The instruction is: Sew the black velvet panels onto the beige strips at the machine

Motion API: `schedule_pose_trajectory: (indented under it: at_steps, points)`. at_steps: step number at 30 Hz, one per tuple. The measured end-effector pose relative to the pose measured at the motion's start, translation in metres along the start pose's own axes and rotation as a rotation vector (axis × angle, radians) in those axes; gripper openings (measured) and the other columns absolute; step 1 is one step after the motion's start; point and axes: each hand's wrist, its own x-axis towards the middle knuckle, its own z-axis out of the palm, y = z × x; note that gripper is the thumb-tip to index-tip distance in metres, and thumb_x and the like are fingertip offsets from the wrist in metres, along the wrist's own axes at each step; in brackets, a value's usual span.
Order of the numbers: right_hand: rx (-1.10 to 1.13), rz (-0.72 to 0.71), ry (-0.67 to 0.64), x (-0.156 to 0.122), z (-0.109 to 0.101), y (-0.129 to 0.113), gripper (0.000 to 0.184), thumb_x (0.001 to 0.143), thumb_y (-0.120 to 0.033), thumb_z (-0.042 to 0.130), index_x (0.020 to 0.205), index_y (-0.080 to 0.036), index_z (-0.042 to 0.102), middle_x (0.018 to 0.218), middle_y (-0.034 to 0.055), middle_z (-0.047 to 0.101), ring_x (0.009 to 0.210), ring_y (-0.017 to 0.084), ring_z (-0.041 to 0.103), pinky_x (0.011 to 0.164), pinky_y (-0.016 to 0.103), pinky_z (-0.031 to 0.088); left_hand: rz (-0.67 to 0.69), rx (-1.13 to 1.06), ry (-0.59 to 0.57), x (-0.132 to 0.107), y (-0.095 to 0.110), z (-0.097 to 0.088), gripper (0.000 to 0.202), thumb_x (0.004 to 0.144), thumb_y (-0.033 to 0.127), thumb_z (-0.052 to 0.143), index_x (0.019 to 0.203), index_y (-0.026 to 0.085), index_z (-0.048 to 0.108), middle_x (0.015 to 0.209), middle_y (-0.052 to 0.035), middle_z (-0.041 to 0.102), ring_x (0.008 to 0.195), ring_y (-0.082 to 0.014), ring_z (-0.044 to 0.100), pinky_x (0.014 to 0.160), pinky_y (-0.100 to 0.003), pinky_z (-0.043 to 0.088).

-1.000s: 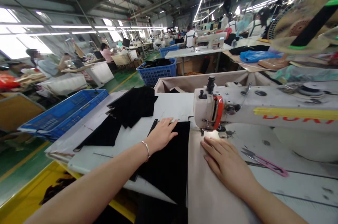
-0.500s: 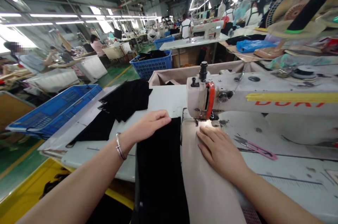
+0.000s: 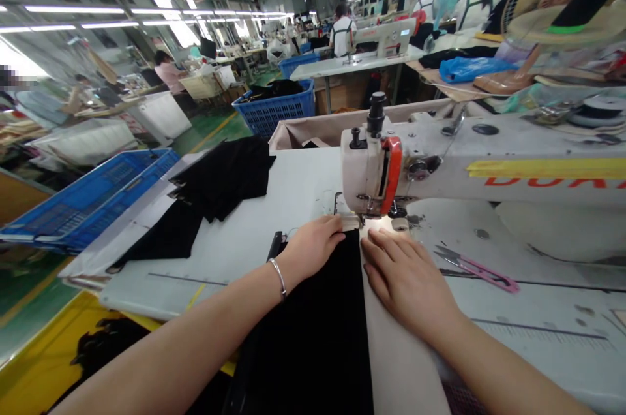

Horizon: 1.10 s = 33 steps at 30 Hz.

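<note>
the left hand [image 3: 315, 246] lies flat on the top end of the black cloth [image 3: 317, 330], fingers out, not pinching anything, just pressing down. the right hand [image 3: 405, 278] lies flat and open too, on the light brown cloth [image 3: 396, 363] right beside it. the two cloths meet in a straight line between the hands, and that line runs up to the sewing machine [image 3: 440, 160]. the black cloth lies on the white table [image 3: 293, 186] and hangs off the near edge toward the person. both sets of fingertips are very close to the lit spot under the machine head. i think that is the big danger: if the machine runs while the fingers sit this near, one could get poked. the hands only press and do not hold, so a cloth could slide sideways and the edges would not match. the part hanging off the table could tug the black cloth back. pink snips [image 3: 476, 266] lie near the right hand, and a pile of black pieces [image 3: 220, 177] sits further left, by a blue basket [image 3: 83, 203].
</note>
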Motion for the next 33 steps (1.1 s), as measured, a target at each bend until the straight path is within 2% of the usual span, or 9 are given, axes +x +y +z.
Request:
schedule_pose_trajectory:
  at_steps: [3, 5, 11, 18, 26, 31, 33]
  points:
    - [0.004, -0.001, -0.009, -0.001, 0.001, 0.000, 0.042, 0.094, -0.033, 0.043, 0.133, -0.018, 0.049, 0.140, 0.0086, 0.046, 0.126, 0.027, 0.042, 0.107, 0.047, 0.031, 0.008, -0.019, 0.030, 0.000, 0.001, 0.001, 0.018, 0.095, 0.025, 0.045, 0.103, 0.020, 0.060, 0.118, -0.0060, 0.058, 0.108, -0.0202, 0.058, 0.100, -0.036, 0.046]
    - [0.013, -0.001, -0.012, -0.001, 0.002, 0.002, 0.043, 0.093, -0.032, 0.043, 0.133, -0.017, 0.049, 0.140, 0.0084, 0.046, 0.126, 0.027, 0.041, 0.107, 0.046, 0.030, 0.006, -0.038, 0.056, 0.004, 0.004, 0.003, 0.014, 0.093, 0.024, 0.048, 0.096, 0.020, 0.061, 0.115, -0.0062, 0.056, 0.102, -0.0189, 0.059, 0.095, -0.033, 0.048]
    - [0.022, -0.010, 0.011, -0.003, 0.003, 0.007, 0.045, 0.092, -0.025, 0.043, 0.137, -0.014, 0.044, 0.141, 0.0081, 0.045, 0.126, 0.025, 0.042, 0.109, 0.044, 0.029, -0.035, -0.053, 0.045, 0.026, 0.009, 0.008, 0.004, 0.085, 0.021, 0.058, 0.086, 0.018, 0.058, 0.090, -0.0038, 0.059, 0.083, -0.0185, 0.058, 0.074, -0.030, 0.048]
    - [0.030, -0.019, 0.018, 0.000, 0.003, 0.008, 0.046, 0.095, -0.032, 0.042, 0.139, -0.019, 0.044, 0.138, 0.0093, 0.049, 0.123, 0.026, 0.046, 0.103, 0.046, 0.035, -0.051, -0.039, 0.045, 0.034, 0.008, 0.011, 0.004, 0.083, 0.018, 0.055, 0.083, 0.017, 0.059, 0.086, -0.0043, 0.062, 0.080, -0.0186, 0.059, 0.073, -0.030, 0.047]
    - [0.022, -0.011, -0.001, 0.000, 0.003, 0.008, 0.050, 0.094, -0.034, 0.044, 0.141, -0.019, 0.041, 0.139, 0.0098, 0.048, 0.122, 0.027, 0.046, 0.103, 0.046, 0.034, -0.082, 0.033, 0.071, 0.031, 0.012, 0.010, 0.007, 0.086, 0.020, 0.053, 0.088, 0.016, 0.059, 0.093, -0.0066, 0.062, 0.086, -0.0201, 0.059, 0.080, -0.033, 0.050]
    - [0.036, -0.008, -0.010, -0.001, 0.003, 0.009, 0.047, 0.093, -0.037, 0.045, 0.137, -0.020, 0.045, 0.138, 0.0078, 0.048, 0.122, 0.026, 0.045, 0.105, 0.046, 0.032, 0.193, 0.090, -0.004, 0.012, 0.019, 0.008, 0.019, 0.092, 0.021, 0.049, 0.107, 0.016, 0.060, 0.117, -0.0074, 0.061, 0.115, -0.0217, 0.052, 0.106, -0.038, 0.040]
    - [0.041, -0.005, -0.006, 0.000, 0.004, 0.009, 0.046, 0.093, -0.037, 0.046, 0.137, -0.021, 0.046, 0.137, 0.0075, 0.049, 0.122, 0.025, 0.046, 0.106, 0.046, 0.032, 0.242, 0.084, -0.027, 0.006, 0.018, 0.009, 0.025, 0.094, 0.021, 0.047, 0.116, 0.015, 0.057, 0.125, -0.0075, 0.058, 0.122, -0.0202, 0.049, 0.111, -0.036, 0.036]
